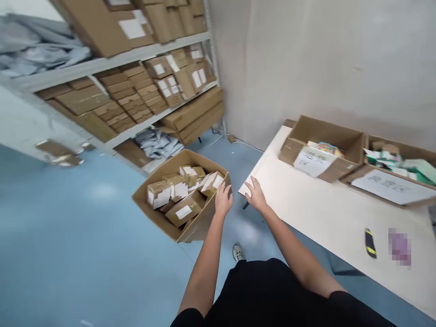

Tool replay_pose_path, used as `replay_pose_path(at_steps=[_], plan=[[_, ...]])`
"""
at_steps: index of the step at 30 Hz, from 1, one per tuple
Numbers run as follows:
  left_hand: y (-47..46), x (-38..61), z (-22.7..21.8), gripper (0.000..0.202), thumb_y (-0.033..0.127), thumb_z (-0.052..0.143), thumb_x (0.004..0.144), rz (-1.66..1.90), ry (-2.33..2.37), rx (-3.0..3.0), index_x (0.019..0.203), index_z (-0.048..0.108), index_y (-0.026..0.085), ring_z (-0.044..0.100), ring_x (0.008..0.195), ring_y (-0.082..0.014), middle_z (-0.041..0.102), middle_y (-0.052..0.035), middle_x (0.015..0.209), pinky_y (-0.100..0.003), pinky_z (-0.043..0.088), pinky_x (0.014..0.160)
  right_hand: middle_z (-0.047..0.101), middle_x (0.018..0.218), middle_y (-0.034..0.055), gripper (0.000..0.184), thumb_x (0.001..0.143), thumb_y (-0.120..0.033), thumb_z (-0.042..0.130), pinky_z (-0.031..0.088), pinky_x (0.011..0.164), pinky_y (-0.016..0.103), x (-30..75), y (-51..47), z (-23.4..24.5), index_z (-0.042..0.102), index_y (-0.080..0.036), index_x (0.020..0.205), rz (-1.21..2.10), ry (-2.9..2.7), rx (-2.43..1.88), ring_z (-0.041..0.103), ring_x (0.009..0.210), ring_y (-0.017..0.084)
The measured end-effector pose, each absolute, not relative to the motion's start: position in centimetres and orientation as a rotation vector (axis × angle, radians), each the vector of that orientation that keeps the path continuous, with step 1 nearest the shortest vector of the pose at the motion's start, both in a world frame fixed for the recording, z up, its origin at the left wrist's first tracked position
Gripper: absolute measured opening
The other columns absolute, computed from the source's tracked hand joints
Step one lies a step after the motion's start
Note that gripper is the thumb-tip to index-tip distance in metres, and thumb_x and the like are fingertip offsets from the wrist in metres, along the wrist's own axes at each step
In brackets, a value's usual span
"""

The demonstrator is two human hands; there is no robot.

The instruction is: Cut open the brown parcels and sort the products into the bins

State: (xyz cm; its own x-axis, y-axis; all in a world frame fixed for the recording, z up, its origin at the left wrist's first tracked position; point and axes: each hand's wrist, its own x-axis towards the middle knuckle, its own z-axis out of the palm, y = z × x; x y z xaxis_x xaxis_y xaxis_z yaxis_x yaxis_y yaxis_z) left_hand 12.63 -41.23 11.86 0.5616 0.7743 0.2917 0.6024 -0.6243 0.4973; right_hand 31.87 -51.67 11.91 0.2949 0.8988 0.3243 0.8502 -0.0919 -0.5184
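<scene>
Head view: left hand [223,200] is at the near rim of the open carton [195,227], fingers loosely curled and seemingly touching, pinching nothing. The carton sits tilted on the floor [68,236] beside the surface [323,213], full of small labelled boxes [177,190]. Right hand [256,195] is spread, empty, on the surface corner. Both arms are extended forward and down. Judgement: shifting the carton calls for a two-hand grip.

A single view is given, taken from a camera worn on the head and aimed forward and down, rolled so that the floor [68,236] and shelves [112,68] slant. The box [195,229] on the floor and the near corner of the table [306,204] are seen at arm's length, the left hand [223,200] and right hand [256,195] reaching up from the lower edge.
</scene>
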Motion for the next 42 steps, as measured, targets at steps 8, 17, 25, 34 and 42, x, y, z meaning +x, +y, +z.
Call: replay_pose_path(at_steps=[8,17,25,34,42], plan=[[-34.3,-0.5,7.9,0.05,0.024,0.061,0.092,0.699,1.579,2.168,0.142,0.061,0.022,0.046,0.148,-0.0342,0.052,-0.0151,0.158,-0.053,0.043,0.122,0.024,0.174,0.0138,0.069,0.087,-0.022,0.067,0.03,0.126,0.065,22.5,-37.5,10.7,0.053,-0.021,0.155,0.318,-1.917,-1.872,0.023,0.16,0.04],[-27.9,3.9,-0.4,0.063,0.034,0.07,0.087,0.265,1.66,1.9,0.148,0.056,0.022,0.055,0.139,-0.0364,0.046,-0.0196,0.162,-0.051,0.049,0.111,0.028,0.173,0.0166,0.068,0.088,-0.017,0.065,0.029,0.126,0.062,24.4,-29.0,5.8,0.053,-0.019,0.154,0.491,-2.092,-1.975,0.028,0.157,0.039],[-19.3,9.6,-9.2,0.059,0.033,0.061,0.091,0.038,1.634,1.852,0.148,0.055,0.02,0.052,0.143,-0.0324,0.059,-0.0198,0.15,-0.053,0.04,0.118,0.033,0.171,0.0179,0.069,0.088,-0.014,0.065,0.037,0.123,0.052,26.5,-20.4,-2.2,0.052,-0.018,0.155,0.921,-2.233,-2.042,0.029,0.158,0.036],[-16.0,5.1,-12.6,0.059,0.032,0.069,0.088,-0.01,1.472,1.771,0.146,0.062,0.026,0.051,0.148,-0.0263,0.057,-0.0116,0.157,-0.044,0.04,0.123,0.017,0.177,0.0161,0.106,0.071,-0.013,0.083,0.021,0.127,0.063,27.6,-13.0,-8.3,0.037,-0.029,0.166,1.193,-2.624,-1.799,0.01,0.164,0.041],[-12.0,1.3,-11.4,0.045,0.036,0.059,0.097,0.252,1.481,1.604,0.141,0.066,0.03,0.065,0.131,-0.0214,0.068,-0.0039,0.145,-0.037,0.051,0.113,0.009,0.178,0.0184,0.133,0.058,-0.03,0.1,-0.002,0.127,0.066,27.1,-11.7,-9.8,0.026,-0.031,0.169,0.885,-2.772,-1.58,-0.002,0.164,0.044]])
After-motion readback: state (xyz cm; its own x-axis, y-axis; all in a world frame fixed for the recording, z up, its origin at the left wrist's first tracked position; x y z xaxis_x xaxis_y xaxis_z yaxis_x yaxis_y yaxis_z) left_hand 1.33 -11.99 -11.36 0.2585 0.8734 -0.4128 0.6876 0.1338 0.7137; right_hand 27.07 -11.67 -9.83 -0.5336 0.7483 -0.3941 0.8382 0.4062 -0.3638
